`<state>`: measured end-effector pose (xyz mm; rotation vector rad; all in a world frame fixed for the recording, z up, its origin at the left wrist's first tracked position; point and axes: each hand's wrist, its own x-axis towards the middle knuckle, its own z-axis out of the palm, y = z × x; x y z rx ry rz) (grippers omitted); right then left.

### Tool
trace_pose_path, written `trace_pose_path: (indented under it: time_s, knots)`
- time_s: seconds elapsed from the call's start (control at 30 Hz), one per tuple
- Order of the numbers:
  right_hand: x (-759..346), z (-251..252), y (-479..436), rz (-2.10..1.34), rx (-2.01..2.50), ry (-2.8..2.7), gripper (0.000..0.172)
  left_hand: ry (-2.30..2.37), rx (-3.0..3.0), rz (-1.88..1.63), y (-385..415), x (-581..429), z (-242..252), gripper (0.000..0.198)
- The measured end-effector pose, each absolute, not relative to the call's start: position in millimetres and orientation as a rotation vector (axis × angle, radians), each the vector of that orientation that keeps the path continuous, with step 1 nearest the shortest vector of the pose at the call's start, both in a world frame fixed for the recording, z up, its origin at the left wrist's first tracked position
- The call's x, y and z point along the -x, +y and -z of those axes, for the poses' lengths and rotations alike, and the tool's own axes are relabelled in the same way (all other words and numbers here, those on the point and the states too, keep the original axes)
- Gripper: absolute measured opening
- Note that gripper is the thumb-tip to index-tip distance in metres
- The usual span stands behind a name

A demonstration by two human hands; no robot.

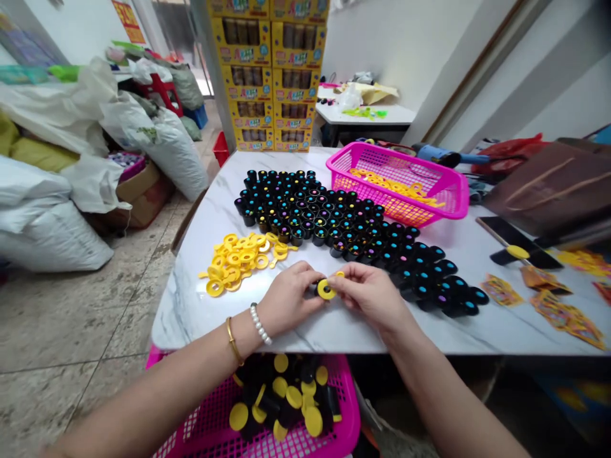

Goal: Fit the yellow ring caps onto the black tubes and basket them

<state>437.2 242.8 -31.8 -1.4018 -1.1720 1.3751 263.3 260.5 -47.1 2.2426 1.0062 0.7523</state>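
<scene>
Over the front of the table, my left hand (293,294) is closed around a small black tube, mostly hidden by the fingers. A yellow ring (326,289) with a dark centre sits at the tube's end, facing me. My right hand (370,294) pinches a yellow piece at the ring's side; whether it is the ring's tab or a second ring, I cannot tell. Left of my hands lies a pile of yellow rings with tabs (238,257). Just beyond them stand many black tubes (310,213) in a tight group, with coloured dots in their ends.
A pink basket (396,181) of yellow pieces stands behind the tubes. Below the table edge, another pink basket (352,407) holds black tubes with yellow ends. Stacked yellow boxes (272,76) rise at the back. Orange packets (568,315) lie right; white sacks (42,210) fill the left.
</scene>
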Motion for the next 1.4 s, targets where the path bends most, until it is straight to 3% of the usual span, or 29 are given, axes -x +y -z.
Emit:
trace_pose_path:
  time_s: [0.17, 0.37, 0.53, 0.73, 1.03, 1.3, 1.4]
  knots:
    - [-432.5, 37.3, 246.9, -1.336, 1.425, -1.118, 0.033, 1.064, -2.258, -0.706, 259.7, -261.3, 48.2, 0.019]
    - [-430.7, 38.8, 242.1, -1.317, 1.466, -1.186, 0.033, 1.031, -2.204, -0.682, 259.9, -261.6, 44.2, 0.007]
    - [-429.0, 42.2, 240.8, -1.288, 1.427, -1.215, 0.031, 0.996, -2.129, -0.716, 260.2, -260.3, 38.8, 0.027]
    - [-429.2, 43.5, 239.7, -1.282, 1.383, -1.239, 0.030, 1.026, -2.115, -0.700, 262.3, -260.4, 37.9, 0.029]
    - [-431.4, 50.8, 237.2, -1.240, 1.334, -1.224, 0.029, 1.064, -2.303, -0.671, 256.6, -260.8, 48.2, 0.010]
    - [-429.7, 48.0, 235.1, -1.225, 1.376, -1.307, 0.031, 1.074, -2.264, -0.652, 257.3, -260.9, 44.1, 0.013]
    - [-428.7, 48.8, 231.3, -1.204, 1.374, -1.312, 0.030, 1.062, -2.141, -0.672, 255.5, -259.9, 40.3, 0.024]
